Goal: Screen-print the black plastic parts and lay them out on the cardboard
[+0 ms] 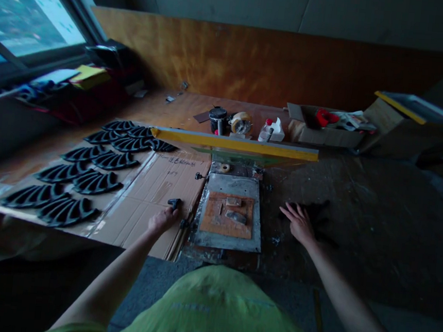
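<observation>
My left hand (163,218) is closed around a small black knob or handle (174,202) at the left edge of a grey metal plate (227,241). An orange pad (216,222) with small blocks lies on that plate. Fingers spread, my right hand (299,222) lies flat on the dark worktop right of the plate, beside a dark black piece (320,216). A yellow-framed screen (234,144) is raised above the plate's far end.
Several black fan-shaped pieces (84,180) lie in rows on flattened cardboard (157,186) at the left. A tape roll (241,122), a dark jar (218,118) and a small bottle (265,130) stand behind the screen. An open box (325,131) sits at the back right.
</observation>
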A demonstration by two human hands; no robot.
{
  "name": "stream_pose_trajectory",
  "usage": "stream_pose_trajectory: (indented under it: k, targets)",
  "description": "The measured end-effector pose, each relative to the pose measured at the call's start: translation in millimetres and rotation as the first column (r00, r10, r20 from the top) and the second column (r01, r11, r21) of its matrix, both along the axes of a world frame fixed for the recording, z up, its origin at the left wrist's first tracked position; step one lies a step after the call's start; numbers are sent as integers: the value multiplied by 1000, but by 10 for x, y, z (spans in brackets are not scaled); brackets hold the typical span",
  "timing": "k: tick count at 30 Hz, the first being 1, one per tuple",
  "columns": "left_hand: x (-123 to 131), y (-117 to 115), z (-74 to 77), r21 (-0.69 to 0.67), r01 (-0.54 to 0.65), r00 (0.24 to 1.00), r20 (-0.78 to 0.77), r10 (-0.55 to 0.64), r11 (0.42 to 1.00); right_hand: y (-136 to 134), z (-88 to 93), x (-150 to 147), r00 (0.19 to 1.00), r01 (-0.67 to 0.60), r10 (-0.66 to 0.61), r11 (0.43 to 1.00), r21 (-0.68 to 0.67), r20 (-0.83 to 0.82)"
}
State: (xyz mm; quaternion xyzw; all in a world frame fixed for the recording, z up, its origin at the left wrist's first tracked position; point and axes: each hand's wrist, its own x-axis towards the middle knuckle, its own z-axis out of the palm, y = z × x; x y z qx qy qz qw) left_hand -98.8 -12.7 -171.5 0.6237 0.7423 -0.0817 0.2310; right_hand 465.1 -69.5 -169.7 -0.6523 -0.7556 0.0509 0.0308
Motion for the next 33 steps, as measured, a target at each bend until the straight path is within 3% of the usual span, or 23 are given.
stream_pose_trajectory:
  k: [2,5,9,12,14,15,17,19,20,21,23,25,26,29,31,33]
  targets:
    - [2,10,7,-16,-50,997,-52,49,999,-237,-92,-122,987,159,-156,979,126,-38]
    - [1,-15,27,-4,-70,994,-81,70,998,-526,-315,-230,900,433,-413,881,189,-138]
    - [-67,-94,49,65,-77,993,-86,83,995,-580,-530,-136,746,639,-630,769,-36,-219]
    - [-137,-136,127,125,-102,992,-61,110,987,-435,-438,-56,580,736,-739,656,-169,-342]
    - [-145,-118,234,159,-109,993,-38,116,981,-341,-258,-133,533,754,-716,644,-131,-451]
    - [-127,-87,307,194,-119,993,0,121,974,-299,-149,-233,566,724,-657,685,-81,-498]
    - [-37,23,497,291,-155,983,137,119,944,-210,65,-559,704,556,-449,830,34,-550]
    - [129,186,751,375,-193,952,297,79,907,-94,229,-1002,818,274,-162,954,126,-553]
    - [237,278,902,408,-210,922,386,41,889,-26,284,-1236,844,138,-34,978,155,-535]
    - [356,373,1067,434,-225,882,471,-7,872,46,321,-1459,862,23,72,983,181,-502]
    - [607,548,1423,462,-378,620,770,-152,802,184,352,-1825,891,-141,221,965,221,-397]
    - [837,682,1767,436,-455,387,882,-268,776,283,354,-2049,918,-226,292,942,248,-270]
    - [931,726,1915,420,-463,320,900,-295,780,311,354,-2111,928,-246,304,934,258,-214]
    - [1090,746,2193,396,-450,251,916,-312,801,306,377,-2165,947,-268,302,930,253,-105]
    - [1091,660,2221,378,-455,240,924,-297,807,260,422,-2136,954,-275,292,943,190,-69]
    - [1028,502,2140,353,-452,232,933,-274,819,230,486,-2048,960,-262,270,959,107,-72]
